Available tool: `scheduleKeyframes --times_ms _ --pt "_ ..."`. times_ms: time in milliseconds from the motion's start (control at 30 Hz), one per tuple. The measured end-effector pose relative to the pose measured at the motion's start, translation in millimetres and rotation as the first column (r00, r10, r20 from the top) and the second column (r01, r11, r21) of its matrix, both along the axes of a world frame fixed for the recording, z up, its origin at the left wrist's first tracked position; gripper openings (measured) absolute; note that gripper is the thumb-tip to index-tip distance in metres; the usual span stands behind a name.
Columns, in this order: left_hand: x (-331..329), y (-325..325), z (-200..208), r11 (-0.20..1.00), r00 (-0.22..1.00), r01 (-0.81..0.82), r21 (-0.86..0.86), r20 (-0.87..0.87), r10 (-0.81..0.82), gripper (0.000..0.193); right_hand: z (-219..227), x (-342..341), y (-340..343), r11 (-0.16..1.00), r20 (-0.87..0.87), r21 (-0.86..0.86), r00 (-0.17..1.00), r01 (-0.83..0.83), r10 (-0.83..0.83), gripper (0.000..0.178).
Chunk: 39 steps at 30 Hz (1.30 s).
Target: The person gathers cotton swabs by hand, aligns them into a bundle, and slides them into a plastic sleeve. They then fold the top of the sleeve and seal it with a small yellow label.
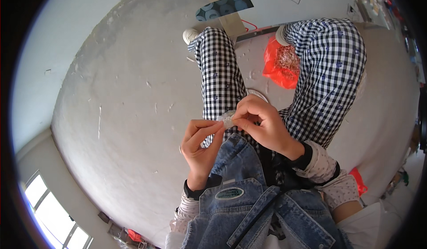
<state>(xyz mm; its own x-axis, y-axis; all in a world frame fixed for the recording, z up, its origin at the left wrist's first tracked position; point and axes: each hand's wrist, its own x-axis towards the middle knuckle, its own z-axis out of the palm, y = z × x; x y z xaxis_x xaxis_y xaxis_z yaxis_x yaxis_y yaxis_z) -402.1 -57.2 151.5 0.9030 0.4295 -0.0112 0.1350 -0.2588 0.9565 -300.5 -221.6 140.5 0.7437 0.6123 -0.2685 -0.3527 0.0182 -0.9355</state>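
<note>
L hand (195, 145) (8 o'clock) & R hand (269, 126) (3 o'clock): fingers pinch sm. translucent packet (227, 120) betw. them, approx. ctr. of view. Red bag (271, 63) on floor (133, 93), 1–2 o'clock from packet.

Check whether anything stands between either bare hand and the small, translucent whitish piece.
Nothing visible does: the left hand and right hand each pinch the small, translucent whitish piece directly. The black-and-white checked fabric trousers show behind it, not between.
</note>
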Motion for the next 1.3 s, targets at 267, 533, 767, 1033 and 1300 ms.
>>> scheduleKeyframes --times_ms 267,533,767,1033,1300 --pt "5 0 -5 0.996 0.997 0.060 0.066 -0.046 -0.057 0.019 -1 -4 4 0.982 0.458 -0.187 0.884 -0.013 0.098 0.013" --pt "8 4 -10 0.984 0.986 0.169 0.052 0.002 -0.169 0.019 -3 -7 2 0.988 0.527 -0.157 0.846 0.000 0.084 0.011" --pt "4 7 -21 0.995 0.997 0.079 -0.068 0.027 -0.078 0.021 -5 2 -2 0.991 0.436 -0.130 0.898 -0.003 0.060 0.011" --pt "3 8 -12 0.999 0.998 0.048 -0.023 -0.044 -0.049 0.018 -6 2 -1 0.968 0.599 -0.245 0.778 -0.047 0.189 0.013" --pt "-2 15 -15 0.982 0.998 -0.045 -0.183 -0.051 0.036 0.016 -5 13 6 0.995 0.203 -0.060 0.975 -0.082 0.093 0.010"
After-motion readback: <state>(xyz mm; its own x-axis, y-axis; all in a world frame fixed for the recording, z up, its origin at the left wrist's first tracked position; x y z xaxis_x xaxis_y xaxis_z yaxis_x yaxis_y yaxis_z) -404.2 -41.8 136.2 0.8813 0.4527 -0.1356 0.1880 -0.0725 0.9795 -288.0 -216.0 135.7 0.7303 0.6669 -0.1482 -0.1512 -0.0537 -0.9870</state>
